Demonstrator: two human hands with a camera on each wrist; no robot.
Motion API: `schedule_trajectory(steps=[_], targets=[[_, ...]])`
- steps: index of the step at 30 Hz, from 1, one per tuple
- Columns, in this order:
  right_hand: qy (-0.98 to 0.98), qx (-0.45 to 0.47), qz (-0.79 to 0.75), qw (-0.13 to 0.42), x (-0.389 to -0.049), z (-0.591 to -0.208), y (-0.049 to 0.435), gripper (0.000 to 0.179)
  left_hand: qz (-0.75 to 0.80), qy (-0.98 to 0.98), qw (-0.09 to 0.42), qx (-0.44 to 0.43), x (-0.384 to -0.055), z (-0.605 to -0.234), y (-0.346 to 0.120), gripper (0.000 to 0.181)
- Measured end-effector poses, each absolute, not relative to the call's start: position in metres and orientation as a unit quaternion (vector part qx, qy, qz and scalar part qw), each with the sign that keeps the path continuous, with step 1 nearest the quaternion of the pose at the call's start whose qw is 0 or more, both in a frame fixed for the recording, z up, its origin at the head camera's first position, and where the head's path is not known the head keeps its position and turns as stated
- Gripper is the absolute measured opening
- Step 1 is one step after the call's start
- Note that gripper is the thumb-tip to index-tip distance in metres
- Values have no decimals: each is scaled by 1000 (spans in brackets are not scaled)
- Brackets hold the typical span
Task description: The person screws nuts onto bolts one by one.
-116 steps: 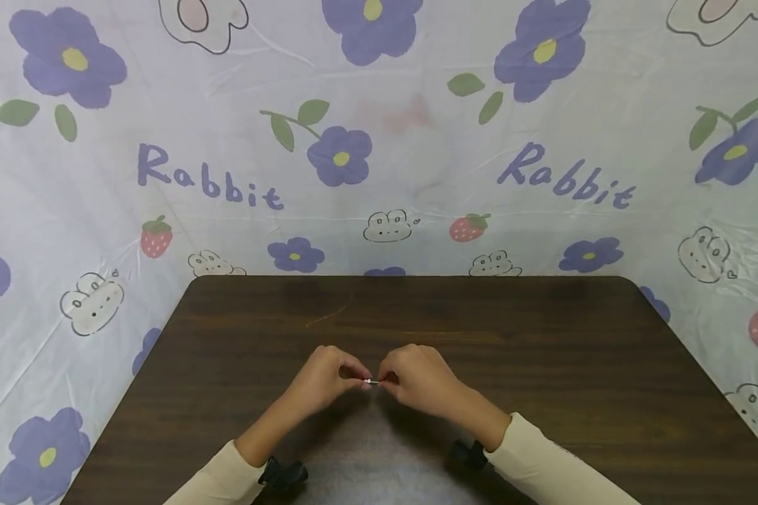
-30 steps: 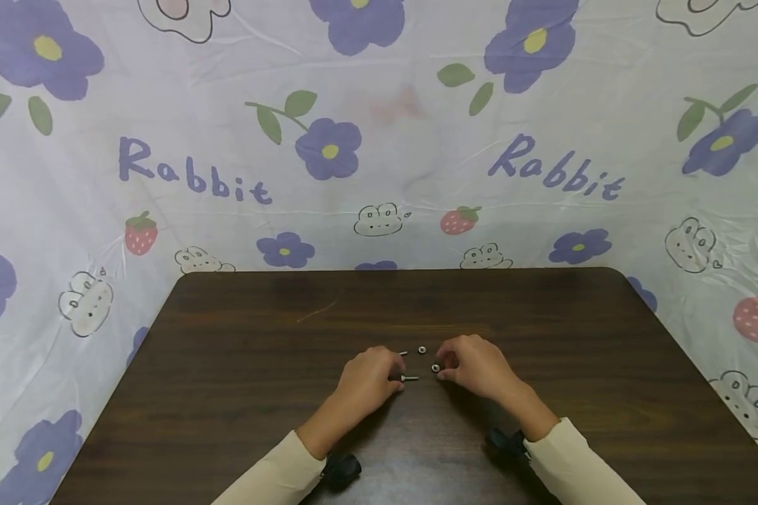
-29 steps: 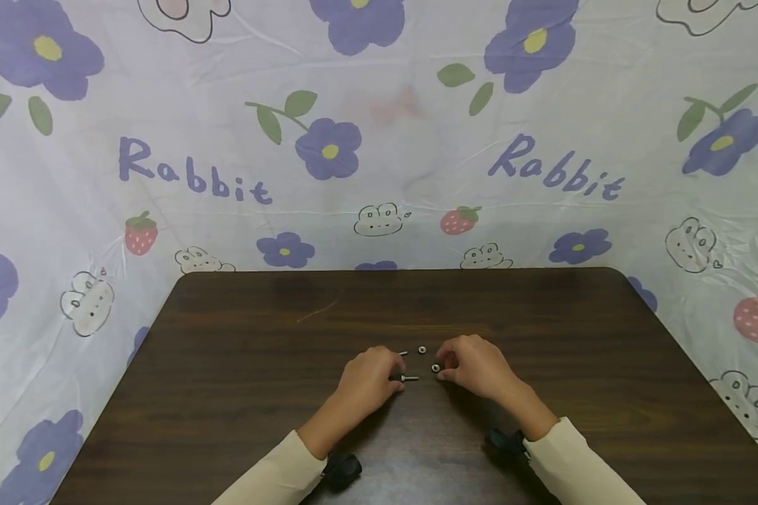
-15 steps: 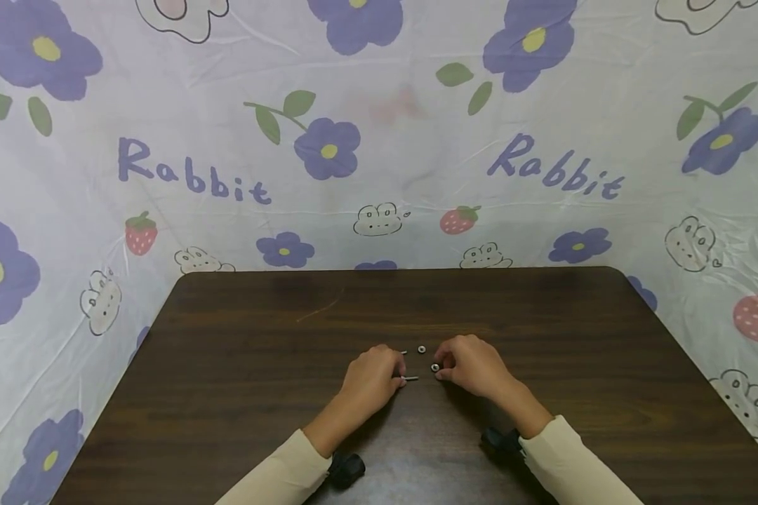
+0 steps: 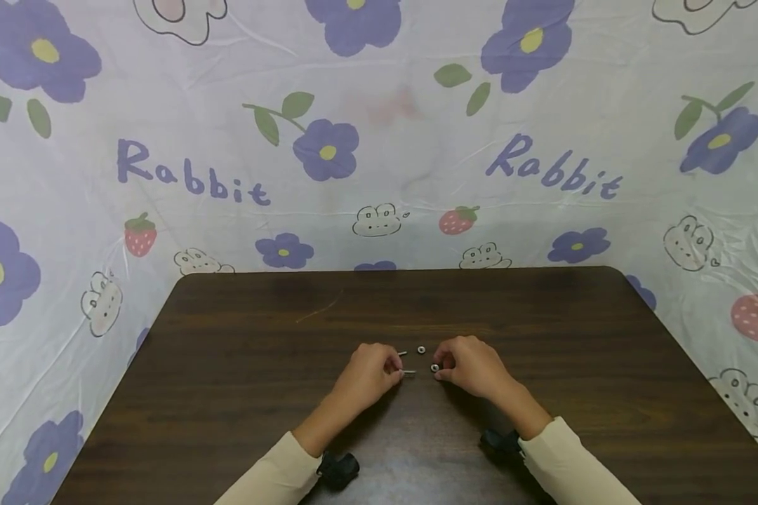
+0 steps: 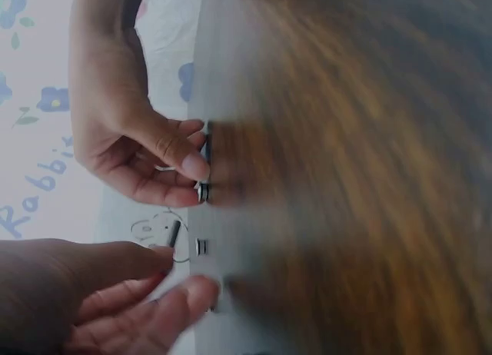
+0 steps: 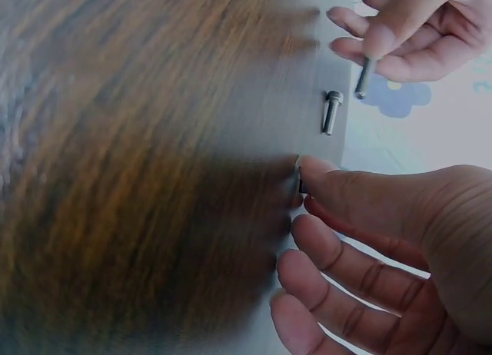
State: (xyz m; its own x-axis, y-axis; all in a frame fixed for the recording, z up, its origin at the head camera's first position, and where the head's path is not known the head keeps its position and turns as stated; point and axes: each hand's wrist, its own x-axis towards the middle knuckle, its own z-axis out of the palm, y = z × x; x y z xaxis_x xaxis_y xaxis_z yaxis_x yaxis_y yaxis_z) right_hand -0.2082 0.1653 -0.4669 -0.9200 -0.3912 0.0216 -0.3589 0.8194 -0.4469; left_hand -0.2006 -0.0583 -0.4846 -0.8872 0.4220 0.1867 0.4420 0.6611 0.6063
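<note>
In the head view my left hand (image 5: 369, 372) pinches a small metal bolt (image 5: 408, 372) between thumb and forefinger. Its shank points right, just off the table in the right wrist view, where the held bolt (image 7: 364, 80) tilts down. My right hand (image 5: 475, 368) has thumb and forefinger around a small metal nut (image 5: 434, 368) resting on the tabletop, its other fingers loosely curved. Behind them lie a second bolt (image 5: 402, 353), partly covered by the left hand, and a second nut (image 5: 421, 349). The second bolt's socket-type head (image 7: 334, 96) shows in the right wrist view.
A dark wood-grain table (image 5: 512, 308) lies under both hands. Behind it and at both sides hangs a white cloth (image 5: 391, 182) printed with flowers and rabbits. Black wrist cameras sit at the cuffs, such as the left one (image 5: 339, 470).
Earlier, both hands met over one small metal piece; they are now apart with two bolts and two nuts in view. Since half a second ago, the left hand has raised its bolt slightly.
</note>
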Motion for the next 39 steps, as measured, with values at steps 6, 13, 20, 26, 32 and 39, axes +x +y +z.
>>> schedule_trajectory(steps=[6, 13, 20, 26, 32, 39], targets=[[953, -197, -228, 33, -208, -468, 164, 15, -479, -842, -31, -244, -205, -479, -70, 3], [954, -195, -227, 34, -209, -470, 164, 14, -580, -777, -44, -240, -204, -453, -81, 6], [953, -206, -222, 32, -208, -471, 164, 15, -596, -766, -1, -239, -192, -413, -95, 9], [953, -220, -207, 37, -208, -470, 163, 13, -607, -757, 7, -242, -183, -396, -99, 10], [946, -238, -216, 36, -209, -472, 166, 8, -612, -750, 10, -249, -178, -389, -99, 10], [932, -260, -254, 18, -208, -469, 172, 6, -618, -745, 18, -251, -177, -383, -103, 9]])
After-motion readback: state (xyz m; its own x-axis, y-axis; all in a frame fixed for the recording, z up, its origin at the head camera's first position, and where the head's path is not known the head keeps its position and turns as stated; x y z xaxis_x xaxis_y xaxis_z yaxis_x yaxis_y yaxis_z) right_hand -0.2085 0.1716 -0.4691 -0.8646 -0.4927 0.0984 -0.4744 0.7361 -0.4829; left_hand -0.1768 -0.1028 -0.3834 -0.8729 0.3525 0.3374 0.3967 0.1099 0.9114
